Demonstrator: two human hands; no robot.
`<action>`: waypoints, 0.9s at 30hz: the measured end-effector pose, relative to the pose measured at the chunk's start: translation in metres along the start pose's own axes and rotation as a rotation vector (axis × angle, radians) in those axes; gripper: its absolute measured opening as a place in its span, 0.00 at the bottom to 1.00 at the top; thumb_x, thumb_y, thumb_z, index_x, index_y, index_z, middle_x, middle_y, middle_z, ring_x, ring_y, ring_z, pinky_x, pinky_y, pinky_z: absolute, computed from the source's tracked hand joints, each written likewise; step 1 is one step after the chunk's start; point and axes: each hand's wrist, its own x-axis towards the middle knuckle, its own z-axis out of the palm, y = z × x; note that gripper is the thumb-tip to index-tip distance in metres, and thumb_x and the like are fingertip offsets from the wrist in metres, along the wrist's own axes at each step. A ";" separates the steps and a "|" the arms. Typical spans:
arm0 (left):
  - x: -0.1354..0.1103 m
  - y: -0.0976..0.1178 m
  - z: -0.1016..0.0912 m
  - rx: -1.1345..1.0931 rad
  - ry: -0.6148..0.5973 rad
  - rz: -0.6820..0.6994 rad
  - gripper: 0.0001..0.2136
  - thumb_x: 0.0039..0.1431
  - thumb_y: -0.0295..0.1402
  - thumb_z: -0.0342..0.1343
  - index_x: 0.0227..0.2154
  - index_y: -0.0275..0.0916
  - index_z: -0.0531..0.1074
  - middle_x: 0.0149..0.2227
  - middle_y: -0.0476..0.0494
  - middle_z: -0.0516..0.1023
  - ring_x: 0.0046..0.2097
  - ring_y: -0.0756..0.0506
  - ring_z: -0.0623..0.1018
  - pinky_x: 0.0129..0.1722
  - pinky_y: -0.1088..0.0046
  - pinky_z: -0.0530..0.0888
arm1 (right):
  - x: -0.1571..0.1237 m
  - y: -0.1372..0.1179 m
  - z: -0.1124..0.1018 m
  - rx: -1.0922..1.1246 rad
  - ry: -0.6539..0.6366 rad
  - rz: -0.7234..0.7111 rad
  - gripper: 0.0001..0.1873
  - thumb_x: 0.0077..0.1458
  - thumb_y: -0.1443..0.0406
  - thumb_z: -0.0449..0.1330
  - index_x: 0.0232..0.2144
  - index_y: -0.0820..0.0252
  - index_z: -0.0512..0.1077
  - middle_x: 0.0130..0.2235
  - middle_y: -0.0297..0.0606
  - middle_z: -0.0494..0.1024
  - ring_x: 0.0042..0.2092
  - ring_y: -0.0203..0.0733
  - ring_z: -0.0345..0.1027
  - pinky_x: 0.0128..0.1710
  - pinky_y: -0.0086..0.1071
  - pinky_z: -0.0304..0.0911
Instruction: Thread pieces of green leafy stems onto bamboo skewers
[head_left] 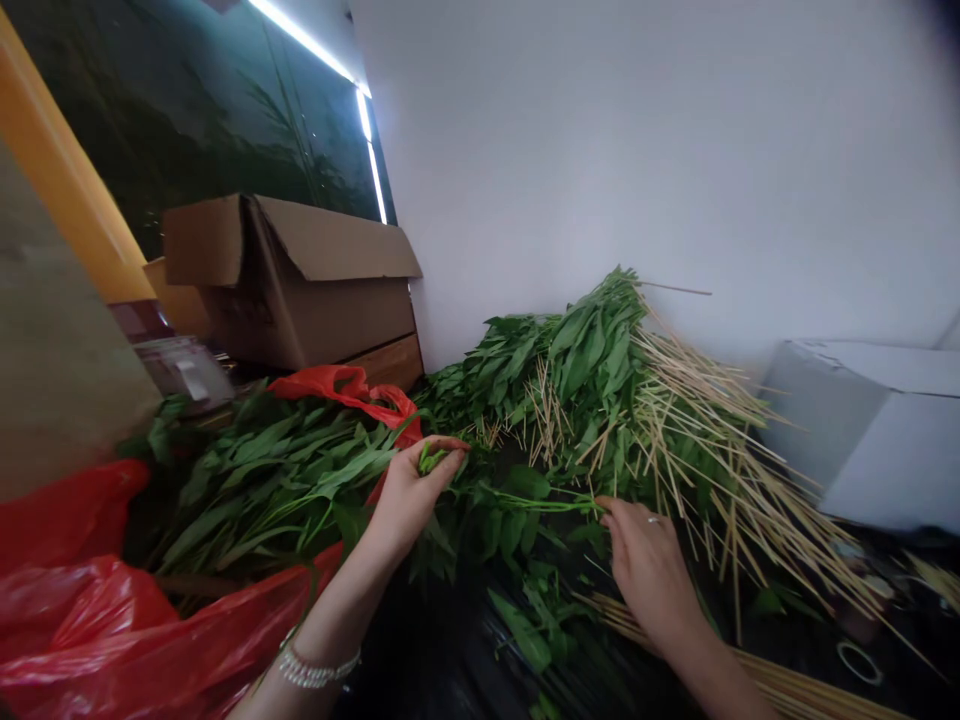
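My left hand [412,490], with a beaded bracelet at its wrist, is closed around a small bunch of bright green leaf stems [429,460]. Thumb and fingertips of my right hand [649,560], which wears a ring, pinch the ends of long thin green stems [551,503]. These stretch leftward toward my left hand, above loose leaves. Beside my left forearm, a red plastic bag [90,610] lies spread around long leafy greens [262,490]. Behind my hands rises a heap of leafy bundles [585,345] with thin wooden skewers [720,400] sticking out to the right.
An open cardboard box [330,310] stands at the back left, near a clear plastic container [184,370]. A white box [885,430] is on the right against the wall. More skewers [795,685] lie under my right forearm, and a roll of tape [859,662] lies farther right.
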 end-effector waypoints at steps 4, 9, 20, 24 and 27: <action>-0.003 -0.002 0.001 0.078 0.020 0.012 0.13 0.53 0.42 0.58 0.33 0.36 0.78 0.32 0.45 0.78 0.35 0.46 0.73 0.37 0.73 0.67 | 0.000 0.000 -0.001 0.028 0.012 0.020 0.12 0.63 0.69 0.46 0.43 0.58 0.67 0.35 0.40 0.78 0.39 0.46 0.73 0.42 0.40 0.59; -0.006 -0.009 0.005 0.162 0.017 0.059 0.14 0.58 0.42 0.54 0.32 0.36 0.78 0.32 0.44 0.79 0.35 0.45 0.74 0.37 0.72 0.68 | 0.000 -0.001 -0.002 0.061 -0.001 0.066 0.12 0.64 0.67 0.46 0.43 0.57 0.67 0.35 0.40 0.78 0.39 0.47 0.73 0.41 0.41 0.60; -0.006 -0.040 0.002 -0.267 -0.294 -0.356 0.18 0.46 0.44 0.66 0.26 0.37 0.65 0.18 0.58 0.59 0.19 0.56 0.56 0.19 0.80 0.53 | 0.001 0.009 -0.002 0.091 0.020 0.174 0.11 0.63 0.66 0.46 0.42 0.57 0.67 0.35 0.41 0.79 0.37 0.48 0.75 0.39 0.42 0.62; -0.005 -0.033 -0.001 -0.684 -0.418 -0.529 0.24 0.44 0.42 0.69 0.22 0.40 0.55 0.17 0.63 0.45 0.19 0.58 0.43 0.16 0.81 0.42 | 0.001 0.011 -0.001 0.111 -0.014 0.186 0.11 0.62 0.65 0.46 0.41 0.56 0.67 0.35 0.41 0.79 0.37 0.48 0.75 0.39 0.42 0.62; -0.004 -0.031 -0.001 -0.813 -0.430 -0.574 0.22 0.45 0.38 0.69 0.23 0.38 0.58 0.17 0.63 0.45 0.19 0.58 0.42 0.15 0.82 0.42 | 0.000 0.012 0.002 0.140 -0.087 0.194 0.12 0.63 0.65 0.45 0.39 0.55 0.68 0.32 0.39 0.77 0.35 0.48 0.73 0.36 0.41 0.63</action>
